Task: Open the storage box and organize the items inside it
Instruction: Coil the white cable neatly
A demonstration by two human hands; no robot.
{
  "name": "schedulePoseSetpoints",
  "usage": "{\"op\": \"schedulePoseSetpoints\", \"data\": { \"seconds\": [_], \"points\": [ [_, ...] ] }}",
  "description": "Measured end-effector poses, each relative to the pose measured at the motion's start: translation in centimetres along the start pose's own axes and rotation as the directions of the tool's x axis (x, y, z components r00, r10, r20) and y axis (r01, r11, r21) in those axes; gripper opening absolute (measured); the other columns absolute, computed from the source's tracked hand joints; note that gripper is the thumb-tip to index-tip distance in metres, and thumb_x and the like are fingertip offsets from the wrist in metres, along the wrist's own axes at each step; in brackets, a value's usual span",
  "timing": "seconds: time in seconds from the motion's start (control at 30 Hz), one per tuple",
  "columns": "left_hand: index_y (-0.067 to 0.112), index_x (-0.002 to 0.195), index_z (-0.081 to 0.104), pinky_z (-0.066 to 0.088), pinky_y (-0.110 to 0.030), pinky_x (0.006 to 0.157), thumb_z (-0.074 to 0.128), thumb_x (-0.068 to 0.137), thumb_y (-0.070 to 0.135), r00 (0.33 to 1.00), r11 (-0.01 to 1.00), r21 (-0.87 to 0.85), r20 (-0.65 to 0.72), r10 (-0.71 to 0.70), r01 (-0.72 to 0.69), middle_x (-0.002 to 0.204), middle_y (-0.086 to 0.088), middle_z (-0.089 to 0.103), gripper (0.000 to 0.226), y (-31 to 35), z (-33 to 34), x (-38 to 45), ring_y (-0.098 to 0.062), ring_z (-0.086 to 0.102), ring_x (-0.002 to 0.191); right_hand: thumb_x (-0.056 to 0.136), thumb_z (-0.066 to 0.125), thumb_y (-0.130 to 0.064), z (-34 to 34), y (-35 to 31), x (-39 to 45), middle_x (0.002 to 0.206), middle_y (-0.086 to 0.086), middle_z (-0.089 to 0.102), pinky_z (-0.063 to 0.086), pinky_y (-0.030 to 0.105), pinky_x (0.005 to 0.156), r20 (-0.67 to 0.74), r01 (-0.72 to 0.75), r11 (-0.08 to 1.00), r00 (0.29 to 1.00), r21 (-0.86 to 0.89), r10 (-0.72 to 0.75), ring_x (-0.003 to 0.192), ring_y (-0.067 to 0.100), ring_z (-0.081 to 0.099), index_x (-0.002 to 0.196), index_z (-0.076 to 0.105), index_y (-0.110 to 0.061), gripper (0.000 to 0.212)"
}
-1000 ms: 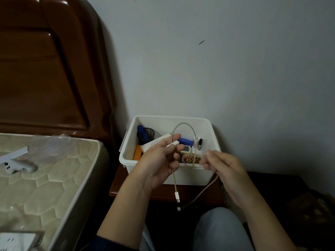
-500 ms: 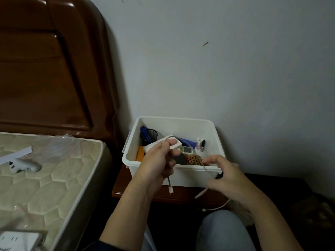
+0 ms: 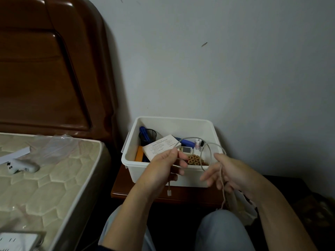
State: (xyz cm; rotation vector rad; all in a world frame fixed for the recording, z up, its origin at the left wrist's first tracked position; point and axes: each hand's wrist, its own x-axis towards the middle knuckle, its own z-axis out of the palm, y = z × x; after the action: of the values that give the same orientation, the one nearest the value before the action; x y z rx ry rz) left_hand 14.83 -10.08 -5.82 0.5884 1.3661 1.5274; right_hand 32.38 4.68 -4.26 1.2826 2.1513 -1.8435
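the white storage box point(image 3: 163, 171) stands open on a small brown wooden table point(image 3: 137, 193), between the bed point(image 3: 45, 178) and the wall. inside it lie a white paper packet point(image 3: 159, 145), a black mesh cup point(image 3: 149, 134) with a blue thing, an orange item point(image 3: 139, 153) and a patterned brown piece point(image 3: 194, 159). in front of the box, the left hand point(image 3: 163, 169) pinches a pale cable point(image 3: 208, 154) between thumb and fingers, and one plug point(image 3: 169, 192) hangs below this hand. the cable makes a loop over to the right hand point(image 3: 226, 173), whose fingers are half open and relaxed; the cable passes across them and hangs down. on the bed lies a white device point(image 3: 20, 166).
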Motion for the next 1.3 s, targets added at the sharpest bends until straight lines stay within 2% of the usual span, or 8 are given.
{"op": "schedulePoseSetpoints", "data": {
  "seconds": [0.1,0.23,0.37,0.6,0.73,0.83,1.13,1.3],
  "points": [
    [0.015,0.105,0.079,0.055,-0.033,0.079,0.038,0.114,0.033,0.997,0.997,-0.067,0.075,-0.026,0.031,0.102,-0.014,0.079,0.046,-0.7,1.2,-0.2,-0.023,0.074,0.093,0.11,0.029,-0.057,1.0,-1.4,0.0,0.066,0.007,0.063,0.043,0.024,0.042,-0.015,0.114,0.9,0.993,0.42,-0.119,0.049,0.016,0.055,0.085,0.079,-0.011,0.072],
    [0.005,0.124,0.071,0.056,-0.035,0.091,0.036,0.115,0.033,0.981,0.993,-0.055,0.17,-0.09,0.101,0.118,-0.019,0.077,0.046,-1.7,3.0,-0.6,-0.026,0.075,0.109,0.111,0.037,-0.048,2.2,-3.1,-0.2,0.066,0.002,0.06,0.04,0.016,0.035,-0.113,0.167,0.485,0.984,0.858,-0.138,0.044,0.008,0.052,0.096,0.066,-0.01,0.05],
    [0.002,0.122,0.068,0.059,-0.033,0.086,0.034,0.115,0.031,0.957,0.988,-0.065,0.263,-0.12,0.142,0.089,-0.02,0.076,0.045,-2.3,4.0,-1.2,-0.031,0.076,0.083,0.11,0.038,-0.048,1.6,-3.4,-0.2,0.071,-0.001,0.061,0.045,0.013,0.038,-0.117,0.136,0.08,0.972,0.988,-0.202,0.052,0.007,0.059,0.091,0.069,-0.013,0.05],
    [0.012,0.105,0.068,0.036,-0.025,0.058,0.038,0.115,0.033,0.962,0.982,0.112,0.212,-0.172,0.151,0.066,0.004,0.039,0.038,-2.4,2.9,-0.9,-0.009,0.034,0.056,0.11,0.036,-0.055,-2.0,-1.9,0.8,0.08,-0.006,0.066,0.034,0.016,0.037,-0.454,0.451,0.214,0.89,0.867,-0.033,0.065,0.012,0.058,0.099,0.065,-0.024,0.043],
    [0.016,0.099,0.064,0.028,-0.023,0.052,0.039,0.114,0.033,0.963,0.991,-0.025,0.237,-0.125,0.135,0.065,0.005,0.035,0.034,-2.1,3.4,-0.4,-0.008,0.028,0.055,0.1,0.068,-0.036,-1.1,-1.1,0.5,0.098,0.002,0.064,0.045,0.022,0.045,-0.362,0.297,0.685,0.931,0.666,-0.053,0.075,0.014,0.057,0.114,0.07,-0.011,0.028],
    [0.019,0.096,0.068,0.029,-0.022,0.05,0.042,0.113,0.034,0.963,0.99,-0.092,0.254,-0.084,0.111,0.063,0.005,0.036,0.034,-1.6,3.9,0.1,-0.007,0.029,0.052,0.098,0.071,-0.035,1.1,-0.8,0.0,0.083,-0.001,0.064,0.044,0.025,0.048,-0.217,0.241,0.835,0.965,0.495,-0.149,0.066,0.011,0.057,0.099,0.079,-0.015,0.022],
    [0.019,0.101,0.071,0.034,-0.024,0.053,0.041,0.113,0.038,0.963,0.994,0.037,0.247,-0.107,0.101,0.067,0.004,0.042,0.038,-1.0,3.0,0.0,-0.009,0.034,0.054,0.109,0.053,-0.039,-1.9,-1.4,1.0,0.073,-0.006,0.065,0.047,0.026,0.047,-0.567,0.474,0.603,0.823,0.641,-0.044,0.058,0.011,0.053,0.095,0.064,-0.019,0.027],
    [0.019,0.094,0.07,0.03,-0.021,0.046,0.046,0.111,0.037,0.956,0.984,-0.13,0.283,-0.08,0.121,0.066,0.003,0.037,0.035,-0.7,3.9,0.3,-0.008,0.027,0.051,0.102,0.066,-0.042,0.4,-1.6,0.7,0.074,-0.007,0.063,0.041,0.026,0.045,-0.28,0.351,0.815,0.929,0.461,-0.242,0.053,0.008,0.05,0.092,0.08,-0.024,0.025]
  ]
}}
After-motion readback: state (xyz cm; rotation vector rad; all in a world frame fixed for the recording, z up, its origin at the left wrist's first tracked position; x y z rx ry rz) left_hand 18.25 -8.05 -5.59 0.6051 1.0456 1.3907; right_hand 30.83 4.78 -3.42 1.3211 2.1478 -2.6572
